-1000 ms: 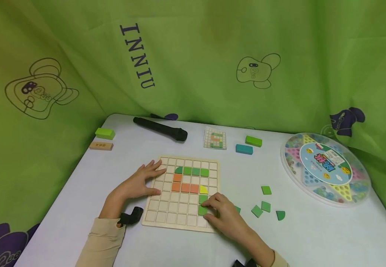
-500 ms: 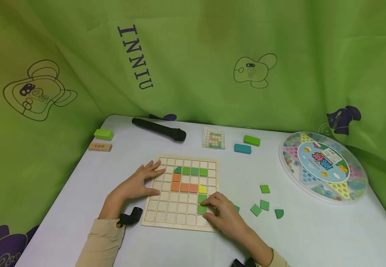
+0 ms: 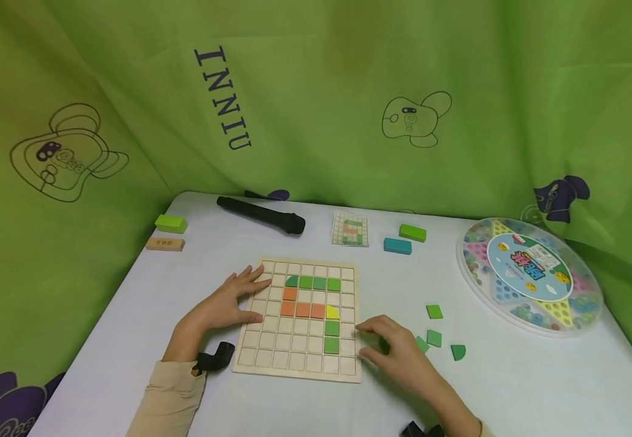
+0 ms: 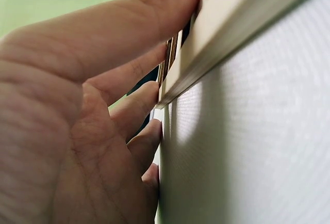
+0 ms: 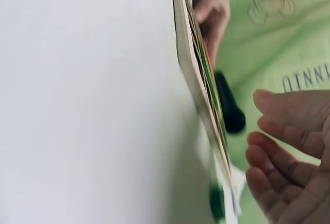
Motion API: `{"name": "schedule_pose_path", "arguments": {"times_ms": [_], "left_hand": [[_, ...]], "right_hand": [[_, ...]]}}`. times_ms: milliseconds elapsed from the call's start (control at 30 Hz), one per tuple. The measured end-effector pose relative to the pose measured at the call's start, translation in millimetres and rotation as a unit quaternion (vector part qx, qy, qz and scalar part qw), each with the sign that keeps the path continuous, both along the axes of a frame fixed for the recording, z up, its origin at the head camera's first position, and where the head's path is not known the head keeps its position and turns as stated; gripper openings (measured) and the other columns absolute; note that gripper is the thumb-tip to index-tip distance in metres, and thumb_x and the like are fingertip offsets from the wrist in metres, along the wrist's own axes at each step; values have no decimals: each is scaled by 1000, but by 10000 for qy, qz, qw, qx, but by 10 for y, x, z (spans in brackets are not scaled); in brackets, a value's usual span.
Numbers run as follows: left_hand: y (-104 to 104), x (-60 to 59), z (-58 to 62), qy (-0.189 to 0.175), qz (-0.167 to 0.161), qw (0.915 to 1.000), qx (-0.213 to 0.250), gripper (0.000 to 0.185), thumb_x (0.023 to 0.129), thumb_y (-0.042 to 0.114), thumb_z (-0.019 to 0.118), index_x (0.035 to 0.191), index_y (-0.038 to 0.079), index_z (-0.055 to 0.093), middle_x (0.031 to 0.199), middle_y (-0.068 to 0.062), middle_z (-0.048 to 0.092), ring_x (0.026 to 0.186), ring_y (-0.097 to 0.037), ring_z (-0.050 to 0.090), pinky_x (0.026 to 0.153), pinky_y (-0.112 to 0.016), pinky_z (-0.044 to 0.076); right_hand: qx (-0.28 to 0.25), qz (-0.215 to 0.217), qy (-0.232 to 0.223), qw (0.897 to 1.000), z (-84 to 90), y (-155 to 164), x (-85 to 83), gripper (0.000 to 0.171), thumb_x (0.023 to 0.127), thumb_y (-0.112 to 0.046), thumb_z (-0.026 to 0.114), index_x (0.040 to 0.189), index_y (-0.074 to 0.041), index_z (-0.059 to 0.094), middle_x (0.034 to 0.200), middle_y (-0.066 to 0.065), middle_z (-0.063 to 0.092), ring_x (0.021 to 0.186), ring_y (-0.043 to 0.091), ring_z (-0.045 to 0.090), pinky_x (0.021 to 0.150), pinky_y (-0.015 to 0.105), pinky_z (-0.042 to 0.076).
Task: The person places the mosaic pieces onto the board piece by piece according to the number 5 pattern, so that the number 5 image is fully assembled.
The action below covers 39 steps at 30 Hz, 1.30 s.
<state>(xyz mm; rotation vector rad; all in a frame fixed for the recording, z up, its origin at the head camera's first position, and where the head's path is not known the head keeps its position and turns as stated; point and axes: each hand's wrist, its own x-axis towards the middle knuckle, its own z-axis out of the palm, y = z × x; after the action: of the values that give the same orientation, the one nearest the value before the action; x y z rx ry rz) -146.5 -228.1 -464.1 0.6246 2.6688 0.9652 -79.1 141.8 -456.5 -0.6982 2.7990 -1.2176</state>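
Tiles fill 10 cells of your board; 4 lie right of it. Left hand presses flat; right hand relaxed, empty.

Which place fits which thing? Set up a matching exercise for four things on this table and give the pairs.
Things:
1. black microphone
2. round clear marble game box
3. yellow quarter-round tile
4. tan wooden block

Places:
A. in the wooden grid board
B. far right of the table
C. left table edge
D. behind the board

Pairs: 1-D, 2-B, 3-A, 4-C
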Motion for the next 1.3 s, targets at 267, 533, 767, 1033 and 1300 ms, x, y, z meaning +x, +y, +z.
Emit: {"name": "schedule_pose_path", "arguments": {"times_ms": [267, 533, 767, 1033, 1300], "left_hand": [[15, -43, 2, -22, 25, 10000, -66, 79, 74, 35, 79, 143, 14, 44, 158, -11, 20, 146, -36, 7, 117, -57, 3], [-25, -16, 7, -37, 78, 9999, -89, 79, 74, 33, 79, 143, 13, 44, 157, -13, 20, 146, -38, 8, 116, -58, 3], [-1, -28, 0, -67, -34, 9999, -79, 79, 75, 33, 78, 143, 12, 44, 157, -14, 20, 146, -39, 8, 116, -59, 3], [27, -27, -8, -73, -33, 10000, -31, 78, 75, 35, 78, 142, 13, 44, 157, -12, 21, 146, -37, 8, 117, -57, 4], [16, -13, 16, -73, 15, 9999, -78, 78, 75, 33, 78, 142, 13, 44, 158, -11, 20, 146, -36, 8, 117, -56, 3]], "right_hand": [[549, -746, 580, 9940, 80, 767, 80, 44, 72, -5, 80, 113, -14, 66, 109, -7, 65, 94, 10, 63, 80, 18, 51], [574, -1069, -147, 9925, 51, 1381, 135, 43, 79, -8, 75, 120, -15, 63, 114, 3, 64, 99, -5, 56, 79, 11, 48], [411, -885, -274, 9948, -117, 1564, 136, 33, 79, -4, 73, 110, -14, 67, 107, 0, 60, 101, -12, 46, 86, -3, 31], [606, -1184, -70, 9911, -116, 1543, 152, 25, 79, -9, 75, 102, -17, 68, 101, -5, 62, 98, -17, 45, 85, -3, 31], [113, -991, -262, 9947, 32, 1258, 170, 29, 80, -10, 74, 108, -15, 67, 104, -2, 67, 94, -7, 57, 76, 11, 48]]}}
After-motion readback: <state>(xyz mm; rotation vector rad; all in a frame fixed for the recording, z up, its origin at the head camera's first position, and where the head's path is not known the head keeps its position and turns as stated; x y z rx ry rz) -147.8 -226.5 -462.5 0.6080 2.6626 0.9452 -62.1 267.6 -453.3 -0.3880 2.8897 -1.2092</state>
